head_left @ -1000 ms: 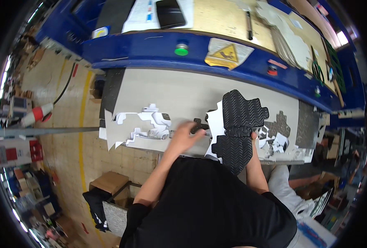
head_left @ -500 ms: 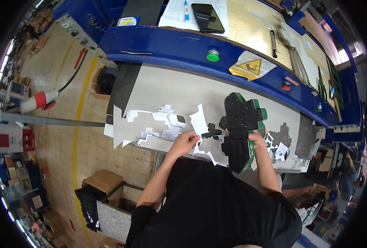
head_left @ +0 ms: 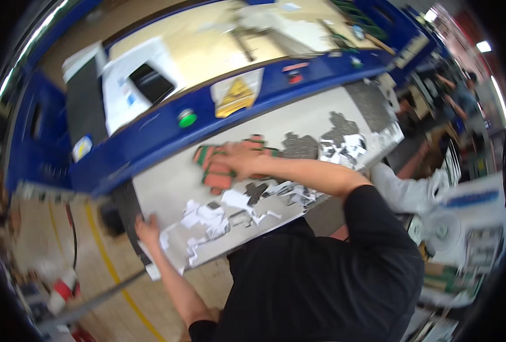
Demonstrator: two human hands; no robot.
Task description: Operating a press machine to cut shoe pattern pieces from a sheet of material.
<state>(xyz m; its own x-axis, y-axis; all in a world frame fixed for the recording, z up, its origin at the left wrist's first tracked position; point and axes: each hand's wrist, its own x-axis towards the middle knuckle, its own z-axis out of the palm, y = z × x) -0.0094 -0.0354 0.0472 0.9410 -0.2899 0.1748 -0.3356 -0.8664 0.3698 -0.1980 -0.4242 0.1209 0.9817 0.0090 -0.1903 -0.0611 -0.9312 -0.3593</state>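
My right hand [head_left: 239, 162] lies over a cutting die [head_left: 219, 179], its blurred fingers closed over the top. The die has an orange-red face with green bands and rests on the pale grey sheet [head_left: 170, 175]. My left hand [head_left: 147, 230] is at the sheet's left end, fingers apart, touching near the edge. Between my hands, on the near side, lie white cut scraps [head_left: 204, 219] and a curled white piece [head_left: 235, 198]. Dark cut-out shapes [head_left: 300, 146] show to the right of the die.
A blue machine beam [head_left: 156, 142] runs behind the sheet, with a green button [head_left: 187, 118], a red button [head_left: 294, 77] and a yellow warning label [head_left: 236, 97]. On the shelf above lie a phone [head_left: 151, 83] and papers. More white scraps [head_left: 344, 149] lie at the right.
The die has gone from being held up, black side showing, to lying on the sheet orange side up. My left hand has left the white scrap for the sheet's left end. The view has turned.
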